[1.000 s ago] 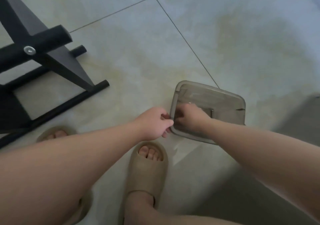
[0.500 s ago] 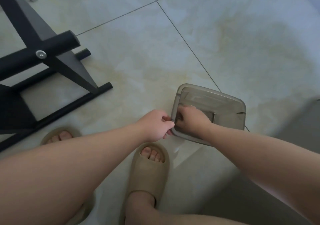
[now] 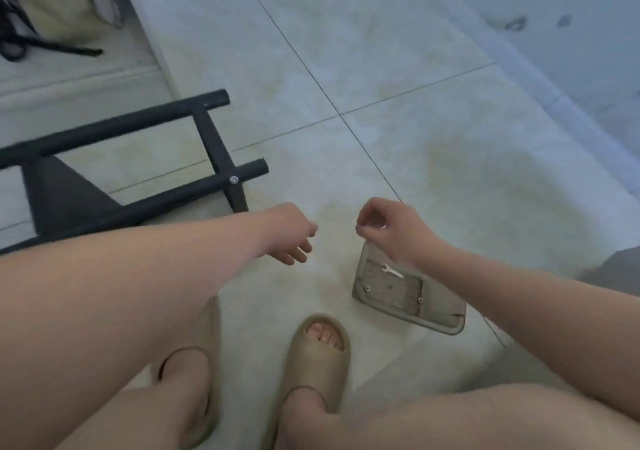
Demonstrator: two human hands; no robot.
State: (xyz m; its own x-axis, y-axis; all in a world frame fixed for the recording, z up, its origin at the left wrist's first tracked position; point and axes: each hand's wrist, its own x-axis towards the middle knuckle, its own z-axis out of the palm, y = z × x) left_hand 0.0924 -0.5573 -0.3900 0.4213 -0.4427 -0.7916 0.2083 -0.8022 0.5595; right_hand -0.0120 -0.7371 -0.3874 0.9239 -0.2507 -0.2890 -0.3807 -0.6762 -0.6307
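1. A small piece (image 3: 360, 229), too tiny to identify, sits pinched between the thumb and fingertips of the right hand (image 3: 394, 231), held in the air above the far end of the tray.
2. The clear plastic tray (image 3: 408, 321) lies flat on the floor just below that hand. In it lie a small white wrench (image 3: 393, 271) and two little round fasteners (image 3: 367, 288).
3. The left hand (image 3: 291, 234) hovers near the right one but apart from it. Its fingers are loosely curled and it holds nothing.
4. A black metal frame (image 3: 214, 151) lies on the tiled floor (image 3: 381, 68), beyond the left hand.
5. Two feet in tan sandals (image 3: 318, 356) stand near the tray.
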